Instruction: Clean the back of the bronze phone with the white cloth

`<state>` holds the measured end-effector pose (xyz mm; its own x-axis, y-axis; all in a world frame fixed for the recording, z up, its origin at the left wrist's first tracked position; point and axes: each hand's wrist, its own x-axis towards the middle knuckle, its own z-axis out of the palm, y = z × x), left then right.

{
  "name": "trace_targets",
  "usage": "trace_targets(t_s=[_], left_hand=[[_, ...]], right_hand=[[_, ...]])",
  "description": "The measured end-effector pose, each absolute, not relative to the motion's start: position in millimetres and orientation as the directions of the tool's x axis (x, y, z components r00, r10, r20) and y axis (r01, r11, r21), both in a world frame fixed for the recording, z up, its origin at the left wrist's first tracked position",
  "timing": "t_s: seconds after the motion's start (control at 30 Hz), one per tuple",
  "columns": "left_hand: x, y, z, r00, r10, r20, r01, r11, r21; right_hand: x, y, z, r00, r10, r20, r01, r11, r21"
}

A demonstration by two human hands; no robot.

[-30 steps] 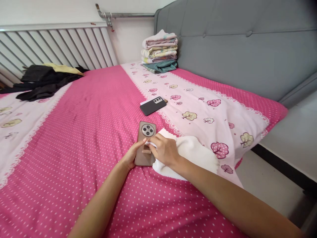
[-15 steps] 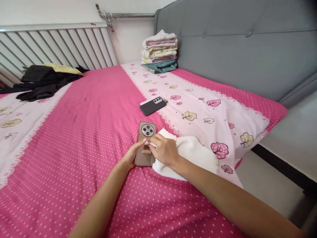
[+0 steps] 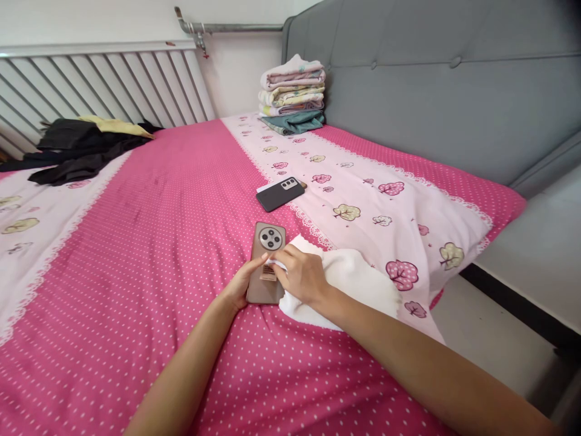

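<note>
A brown smartphone with a round camera ring lies back up on the bed. My left hand grips its left edge, with the thumb laid over the back and the other fingers hidden. My right hand is closed on a white cloth, and a bunched bit of the cloth presses on the phone's back by a small label. The rest of the cloth spreads out to the right, under my right wrist.
Beyond the brown phone lies a black smartphone, with something pale partly under it. Folded cloths are stacked against the grey headboard. Dark clothes lie at far left near the radiator. The bed's edge drops away at right.
</note>
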<state>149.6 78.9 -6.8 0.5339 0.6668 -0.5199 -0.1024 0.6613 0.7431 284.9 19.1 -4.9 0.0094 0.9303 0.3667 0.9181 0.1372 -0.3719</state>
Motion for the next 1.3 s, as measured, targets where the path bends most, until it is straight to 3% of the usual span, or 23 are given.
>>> trace_targets(t_s=[1.3], left_hand=[[149.8, 78.9, -6.8, 0.538, 0.663, -0.521, -0.1, 0.664, 0.741]], right_hand=[[284.8, 20.6, -7.5, 0.015, 0.92, 0.391, 0.913, 0.147, -0.381]])
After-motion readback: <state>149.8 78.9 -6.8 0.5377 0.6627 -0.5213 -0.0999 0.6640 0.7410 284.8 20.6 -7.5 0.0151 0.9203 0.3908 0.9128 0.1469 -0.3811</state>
